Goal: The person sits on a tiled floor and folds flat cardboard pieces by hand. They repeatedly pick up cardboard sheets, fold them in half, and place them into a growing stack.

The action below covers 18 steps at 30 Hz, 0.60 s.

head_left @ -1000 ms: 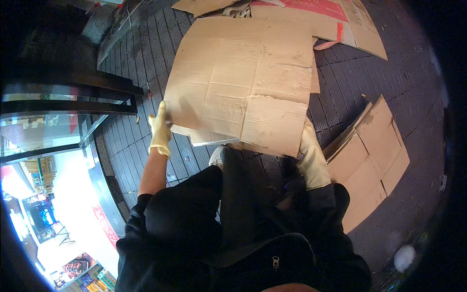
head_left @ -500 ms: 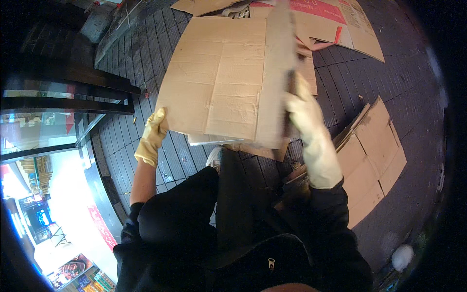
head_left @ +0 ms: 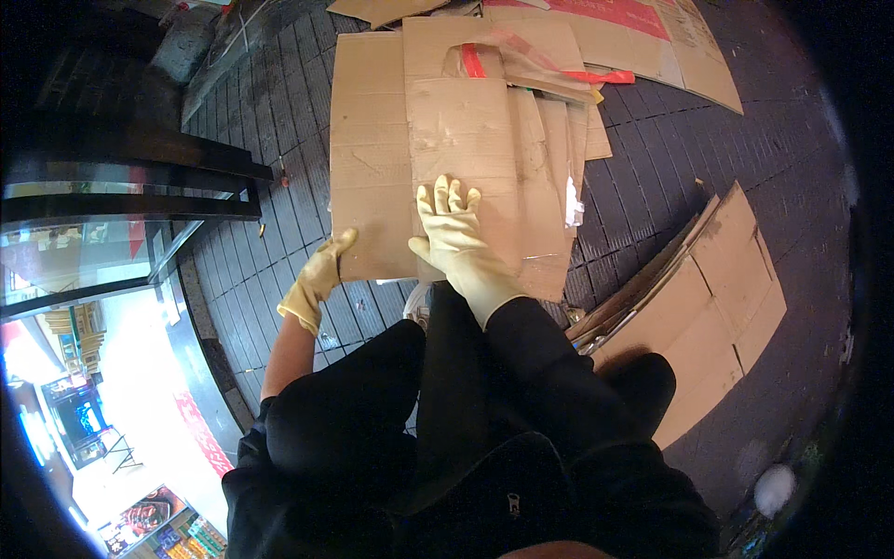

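A flattened cardboard sheet [head_left: 368, 140] lies in front of me, with a folded-over flap [head_left: 463, 130] across its middle. My right hand [head_left: 454, 228], in a pale yellow rubber glove, presses flat on that flap with fingers spread. At the sheet's near left corner is my left hand [head_left: 321, 275], gloved the same way; its thumb rests on top and its other fingers go under the edge, partly hidden. Red tape [head_left: 473, 61] and loose clear film show near the flap's far end. More cardboard layers [head_left: 545, 177] stick out to the right underneath.
Another flattened stack of cardboard [head_left: 703, 317] lies on the right. At the far side rests a large piece with a red stripe [head_left: 643, 42]. A glass door [head_left: 93, 238] with a dark frame stands at the left. Grooved paving [head_left: 251, 186] covers the ground.
My right hand has swung the raised right flap over to the left and now lies on it. Layers beneath have come into view. My left hand stays at the corner, shifted slightly right.
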Each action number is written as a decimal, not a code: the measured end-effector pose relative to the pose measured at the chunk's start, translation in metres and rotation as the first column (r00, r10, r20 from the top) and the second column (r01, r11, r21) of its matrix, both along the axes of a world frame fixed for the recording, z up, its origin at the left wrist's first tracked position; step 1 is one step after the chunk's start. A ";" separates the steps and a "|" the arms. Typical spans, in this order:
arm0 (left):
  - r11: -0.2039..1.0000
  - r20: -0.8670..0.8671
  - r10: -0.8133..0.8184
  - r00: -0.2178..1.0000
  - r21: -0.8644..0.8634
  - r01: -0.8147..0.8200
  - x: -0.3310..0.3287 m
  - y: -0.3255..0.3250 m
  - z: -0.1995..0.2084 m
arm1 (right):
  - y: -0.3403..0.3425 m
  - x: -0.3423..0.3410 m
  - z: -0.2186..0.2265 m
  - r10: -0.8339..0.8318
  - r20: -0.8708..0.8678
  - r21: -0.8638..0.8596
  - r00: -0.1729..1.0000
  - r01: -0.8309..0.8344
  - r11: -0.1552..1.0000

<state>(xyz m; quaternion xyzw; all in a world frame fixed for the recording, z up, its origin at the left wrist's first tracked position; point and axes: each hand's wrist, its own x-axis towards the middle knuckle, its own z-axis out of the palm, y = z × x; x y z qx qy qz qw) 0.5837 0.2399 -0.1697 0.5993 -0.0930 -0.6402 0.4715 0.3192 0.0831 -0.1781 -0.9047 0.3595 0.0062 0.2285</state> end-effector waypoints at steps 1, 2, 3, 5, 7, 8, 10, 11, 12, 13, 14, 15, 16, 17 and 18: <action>0.996 -0.170 0.040 0.985 -0.069 -0.053 -0.001 -0.005 0.003 | -0.003 -0.002 0.000 0.008 0.020 -0.002 1.000 -0.008 1.000; 0.998 -0.004 0.032 0.999 0.045 -0.032 -0.001 -0.010 0.007 | -0.006 -0.005 0.001 0.017 0.083 0.003 0.996 -0.017 1.000; 0.998 0.027 0.038 0.999 0.041 -0.039 -0.004 -0.014 0.008 | -0.010 -0.009 0.003 0.022 0.137 0.006 0.990 -0.023 1.000; 0.998 0.064 0.060 0.996 0.020 -0.061 -0.006 -0.019 0.008 | -0.017 -0.021 0.013 -0.010 0.289 0.022 0.957 0.004 1.000; 0.999 0.138 0.050 0.989 0.008 -0.052 -0.006 -0.020 0.006 | -0.023 -0.036 0.028 -0.094 0.434 0.083 0.896 0.064 0.994; 0.998 0.159 0.037 0.987 0.046 -0.045 -0.003 -0.020 0.005 | -0.029 -0.043 0.037 -0.148 0.488 0.117 0.860 0.104 0.988; 0.998 0.185 0.057 0.981 0.008 -0.059 0.004 -0.020 0.008 | -0.033 -0.062 0.062 -0.379 0.566 0.355 0.732 0.199 0.913; 0.998 0.177 0.069 0.982 -0.017 -0.067 0.009 -0.020 0.013 | -0.038 -0.072 0.075 -0.496 0.569 0.480 0.655 0.225 0.848; 0.996 0.243 0.093 0.966 -0.010 -0.093 0.014 -0.020 0.020 | -0.045 -0.084 0.087 -0.612 0.545 0.583 0.574 0.265 0.768; 0.994 0.282 0.064 0.957 -0.101 -0.037 0.020 -0.020 0.029 | -0.051 -0.098 0.097 -0.669 0.565 0.641 0.483 0.254 0.724; 0.987 0.326 0.052 0.944 -0.160 0.001 0.025 -0.020 0.040 | -0.063 -0.112 0.103 -0.667 0.568 0.616 0.481 0.289 0.733; 0.991 0.388 0.062 0.920 -0.134 -0.010 0.027 -0.022 0.050 | -0.074 -0.122 0.106 -0.717 0.550 0.684 0.427 0.262 0.681; 0.974 0.326 0.095 0.940 -0.227 -0.020 0.030 -0.023 0.060 | -0.083 -0.130 0.106 -0.761 0.467 0.679 0.450 0.369 0.635; 0.969 0.284 0.150 0.947 -0.233 -0.083 0.031 -0.024 0.070 | -0.090 -0.138 0.104 -0.761 0.460 0.641 0.458 0.422 0.642; 0.962 0.328 0.150 0.933 -0.268 -0.061 0.029 -0.022 0.080 | -0.093 -0.140 0.101 -0.595 0.490 0.415 0.637 0.430 0.802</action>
